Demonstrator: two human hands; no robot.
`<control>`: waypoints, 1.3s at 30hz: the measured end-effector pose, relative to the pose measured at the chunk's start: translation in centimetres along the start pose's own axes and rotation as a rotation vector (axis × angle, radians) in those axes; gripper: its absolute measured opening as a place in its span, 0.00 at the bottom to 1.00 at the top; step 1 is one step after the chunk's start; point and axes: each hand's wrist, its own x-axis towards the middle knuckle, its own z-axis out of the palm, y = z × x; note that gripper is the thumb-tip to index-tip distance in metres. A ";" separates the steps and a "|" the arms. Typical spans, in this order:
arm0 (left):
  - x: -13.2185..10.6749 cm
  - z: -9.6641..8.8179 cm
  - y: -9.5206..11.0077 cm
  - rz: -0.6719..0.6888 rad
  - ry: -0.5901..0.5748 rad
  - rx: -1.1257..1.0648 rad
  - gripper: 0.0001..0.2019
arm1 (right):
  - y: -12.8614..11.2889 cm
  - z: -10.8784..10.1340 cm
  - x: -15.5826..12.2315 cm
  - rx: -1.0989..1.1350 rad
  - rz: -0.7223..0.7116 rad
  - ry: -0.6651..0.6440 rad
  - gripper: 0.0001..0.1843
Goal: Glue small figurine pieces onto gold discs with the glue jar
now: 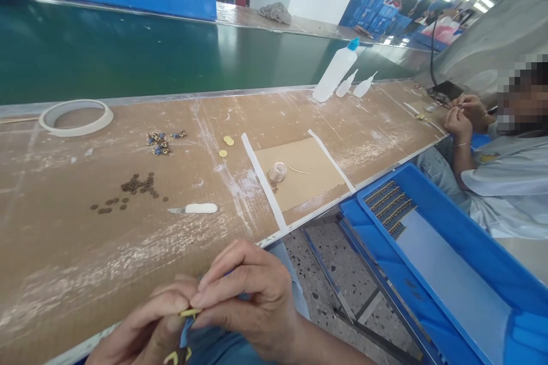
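Note:
At the table's front edge, my left hand (148, 325) is closed on a small blue, brown and yellow figurine (185, 335). A thin yellow disc (188, 313) sits at the figurine's upper end, between the fingertips of both hands. My right hand (254, 296) pinches at the disc from the other side, its fingertips meeting those of the left; exactly what they grip is partly hidden. Beyond the hands lies a white-handled knife (201, 208). Several brown discs (139, 184), a cluster of small figurines (158, 142) and loose yellow discs (228, 141) are farther back.
A small clear cup (278, 171) stands on a cardboard sheet (317, 182) between white tape strips. Behind are a tape roll (77, 131) and white bottles (336, 71). On the right, a blue crate (454, 228) holds rows of figurines; another person (496, 171) works beyond it.

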 end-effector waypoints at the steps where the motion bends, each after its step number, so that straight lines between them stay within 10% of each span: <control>1: 0.1 0.1 0.0 -0.004 0.000 0.001 0.14 | 0.0 0.0 0.0 0.020 0.022 0.008 0.06; 11: 0.2 0.8 -0.7 -0.104 0.134 -0.077 0.17 | 0.6 -0.2 -0.3 0.110 0.513 0.192 0.08; 18: 1.3 1.3 0.9 -0.255 0.025 0.024 0.24 | 0.4 -1.3 1.2 0.386 0.829 0.077 0.15; 39: 1.5 -0.1 0.4 -0.315 -0.072 -0.032 0.20 | -0.1 -1.2 0.9 0.360 0.868 0.132 0.15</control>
